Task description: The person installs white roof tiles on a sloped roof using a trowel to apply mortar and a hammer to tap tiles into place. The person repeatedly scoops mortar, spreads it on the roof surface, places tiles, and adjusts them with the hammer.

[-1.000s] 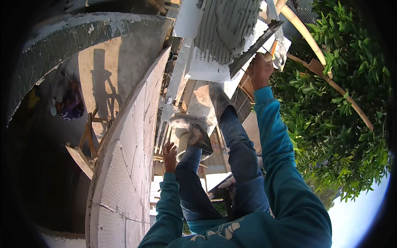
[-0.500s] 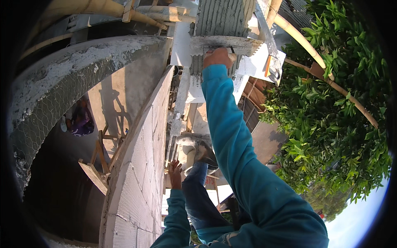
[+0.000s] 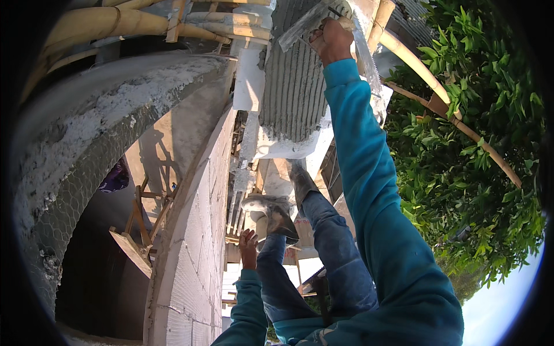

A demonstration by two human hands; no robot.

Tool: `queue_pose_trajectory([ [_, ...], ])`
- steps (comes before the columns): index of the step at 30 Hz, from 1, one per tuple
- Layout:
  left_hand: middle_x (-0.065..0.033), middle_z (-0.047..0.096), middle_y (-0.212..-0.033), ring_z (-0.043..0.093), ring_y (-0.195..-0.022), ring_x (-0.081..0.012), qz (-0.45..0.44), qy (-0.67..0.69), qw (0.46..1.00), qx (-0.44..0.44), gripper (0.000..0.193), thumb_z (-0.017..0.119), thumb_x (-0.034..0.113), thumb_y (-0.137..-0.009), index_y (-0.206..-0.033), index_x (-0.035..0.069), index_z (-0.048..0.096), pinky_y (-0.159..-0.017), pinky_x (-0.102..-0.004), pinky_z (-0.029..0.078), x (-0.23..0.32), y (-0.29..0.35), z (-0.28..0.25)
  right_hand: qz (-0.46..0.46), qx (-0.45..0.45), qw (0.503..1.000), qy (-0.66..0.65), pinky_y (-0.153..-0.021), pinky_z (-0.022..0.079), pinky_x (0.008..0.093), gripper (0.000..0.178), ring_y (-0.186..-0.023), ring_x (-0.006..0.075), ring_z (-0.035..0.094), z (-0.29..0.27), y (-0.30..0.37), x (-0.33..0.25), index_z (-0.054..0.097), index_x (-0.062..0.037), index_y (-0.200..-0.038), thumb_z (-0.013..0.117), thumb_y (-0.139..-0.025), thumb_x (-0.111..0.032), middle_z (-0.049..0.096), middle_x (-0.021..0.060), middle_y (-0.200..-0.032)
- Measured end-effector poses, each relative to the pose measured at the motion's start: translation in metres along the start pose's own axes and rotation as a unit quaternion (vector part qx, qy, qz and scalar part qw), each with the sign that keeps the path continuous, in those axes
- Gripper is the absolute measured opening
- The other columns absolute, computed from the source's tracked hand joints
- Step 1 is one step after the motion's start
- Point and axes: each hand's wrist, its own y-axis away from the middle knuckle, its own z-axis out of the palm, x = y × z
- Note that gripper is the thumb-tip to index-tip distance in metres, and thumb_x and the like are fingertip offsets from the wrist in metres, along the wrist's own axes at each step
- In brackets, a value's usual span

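My right hand (image 3: 334, 41) is closed round the handle of a notched trowel (image 3: 301, 27), its long blade coated in mortar and tilted at the far end of the work. Beneath it lies grey mortar (image 3: 293, 98), combed into long parallel ridges over a white block surface (image 3: 288, 149). Closer in, my left hand (image 3: 249, 249) hovers beside the block wall (image 3: 193, 242), fingers loosely bent and apart, with nothing visible in them. A hand saw (image 3: 369, 53) lies along the right side of the mortar, partly hidden by my right arm.
Bamboo poles (image 3: 427, 72) cross at right before leafy branches (image 3: 467, 173). A curved, mesh-covered concrete edge (image 3: 63, 196) borders the drop at left, with a wooden stand (image 3: 138, 225) below. My boots (image 3: 281, 222) rest on a narrow ledge. Part of a purple garment (image 3: 117, 176) shows below.
The trowel has travelled away from me and to the right, its blade turning from level to slanted. More ridged mortar and my right leg show. My left hand has shifted slightly nearer.
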Motion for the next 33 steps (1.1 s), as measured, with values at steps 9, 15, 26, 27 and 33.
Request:
queue_pose_trajectory([
  [9,-0.0157,0.056,-0.134,0.057,-0.119,-0.0268,-0.005,-0.012,1.000,-0.018,0.046,0.040,-0.003,-0.091,-0.136,0.000,0.047,-0.097,-0.0385,0.048,0.021,0.000,0.019,-0.106,-0.247,0.815,0.514,-0.048,0.047,0.0354,0.018,-0.049,0.0175,0.055,-0.023,-0.083,-0.130,0.065,-0.0052,-0.091,0.065,-0.087,-0.022,0.058,0.0051,-0.063],
  [15,-0.0134,0.055,-0.135,0.057,-0.119,-0.0256,0.005,-0.027,0.999,-0.019,0.047,0.040,-0.001,-0.090,-0.136,0.003,0.048,-0.097,-0.0388,0.046,0.018,-0.003,0.020,-0.433,-0.159,0.490,0.740,-0.079,0.051,0.0461,0.039,-0.088,0.0358,0.067,0.005,-0.118,-0.138,0.067,-0.0030,-0.102,0.061,-0.085,-0.037,0.070,0.0207,-0.093],
  [26,-0.0139,0.057,-0.132,0.058,-0.116,-0.0264,-0.022,-0.005,0.999,-0.023,0.044,0.041,0.001,-0.091,-0.134,0.001,0.050,-0.097,-0.0361,0.047,-0.004,-0.024,0.012,-0.550,-0.096,0.307,0.771,-0.088,0.049,0.0522,0.042,-0.104,0.0409,0.063,-0.006,-0.254,-0.151,0.064,-0.0033,-0.115,0.062,-0.085,-0.031,0.066,0.0269,-0.106],
  [27,-0.0137,0.057,-0.131,0.059,-0.115,-0.0260,-0.030,-0.003,1.000,0.007,0.044,0.041,0.000,-0.091,-0.134,0.001,0.050,-0.097,-0.0360,0.047,-0.017,-0.009,0.015,-0.377,-0.224,0.460,0.772,-0.084,0.051,0.0494,0.034,-0.098,0.0412,0.065,0.032,-0.181,-0.132,0.067,-0.0010,-0.105,0.060,-0.086,-0.028,0.067,0.0272,-0.100],
  [33,-0.0154,0.054,-0.135,0.054,-0.124,-0.0274,-0.030,-0.022,0.999,-0.039,0.049,0.044,0.010,-0.088,-0.136,0.002,0.048,-0.104,-0.0406,0.042,-0.005,-0.016,0.032,-0.442,-0.297,0.314,0.786,-0.069,0.052,0.0455,0.028,-0.080,0.0361,0.065,0.004,-0.143,-0.089,0.066,0.0028,-0.087,0.058,-0.088,-0.024,0.068,0.0244,-0.090],
])
